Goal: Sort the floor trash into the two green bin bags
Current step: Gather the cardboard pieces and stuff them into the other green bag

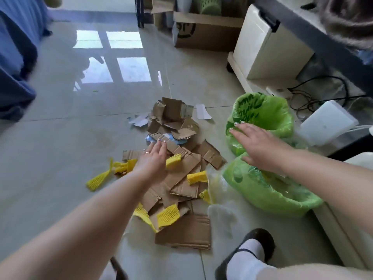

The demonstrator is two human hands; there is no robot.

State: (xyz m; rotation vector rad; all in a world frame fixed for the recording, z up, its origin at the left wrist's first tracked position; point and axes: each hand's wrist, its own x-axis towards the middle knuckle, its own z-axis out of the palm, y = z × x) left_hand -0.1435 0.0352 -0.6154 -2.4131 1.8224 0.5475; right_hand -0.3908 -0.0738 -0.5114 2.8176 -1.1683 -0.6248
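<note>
A heap of torn cardboard pieces [181,172] lies on the floor in the middle, mixed with several yellow foam nets [168,215] and white paper scraps [139,120]. Two green bin bags stand to the right: the far bag [268,112] and the near bag [262,193], both with open mouths. My left hand [152,158] reaches over the heap, fingers spread on a cardboard strip beside a yellow net [174,161], gripping nothing. My right hand [256,144] hovers flat, fingers apart, between the two bags, holding nothing.
A cream cabinet [262,47] and a cardboard box [205,31] stand at the back right. Black cables [323,91] and a white box [327,122] lie behind the bags. My foot in a dark slipper [248,253] is at the bottom. Blue fabric [14,57] hangs left.
</note>
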